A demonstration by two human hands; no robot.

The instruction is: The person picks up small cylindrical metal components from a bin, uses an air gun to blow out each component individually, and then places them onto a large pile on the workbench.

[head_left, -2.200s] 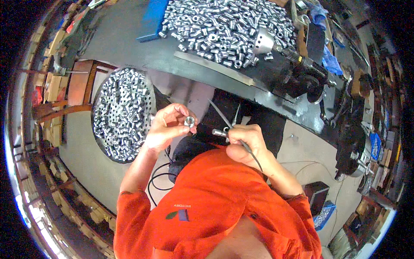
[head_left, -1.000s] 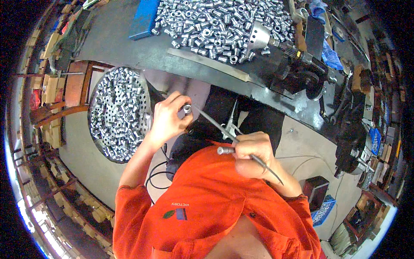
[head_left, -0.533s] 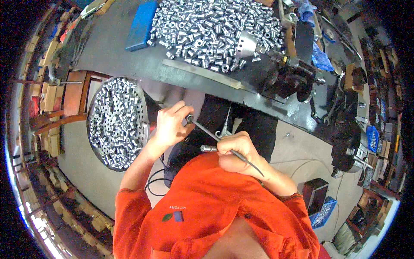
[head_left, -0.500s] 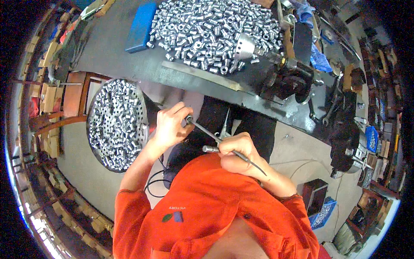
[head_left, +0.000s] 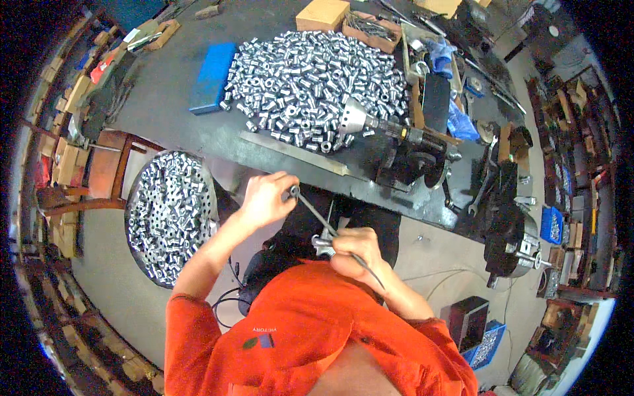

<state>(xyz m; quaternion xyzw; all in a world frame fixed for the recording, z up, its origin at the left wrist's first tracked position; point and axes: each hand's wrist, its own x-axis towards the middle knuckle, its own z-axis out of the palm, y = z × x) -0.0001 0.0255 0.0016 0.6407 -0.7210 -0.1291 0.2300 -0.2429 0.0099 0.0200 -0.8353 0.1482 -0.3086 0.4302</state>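
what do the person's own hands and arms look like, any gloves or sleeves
The left hand and right hand are bare; no gloves or watch show. The left sleeve and right sleeve are orange-red, ending around the elbows, matching the shirt, which has a green-and-blue chest emblem.

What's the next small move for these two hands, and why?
Probably a slight turn of the metal fitting with the left hand against the thin rod: the right hand holds the rod slanting toward the fitting, and its far end appears to be at the fitting's opening. Whether it is inside is too small to tell.
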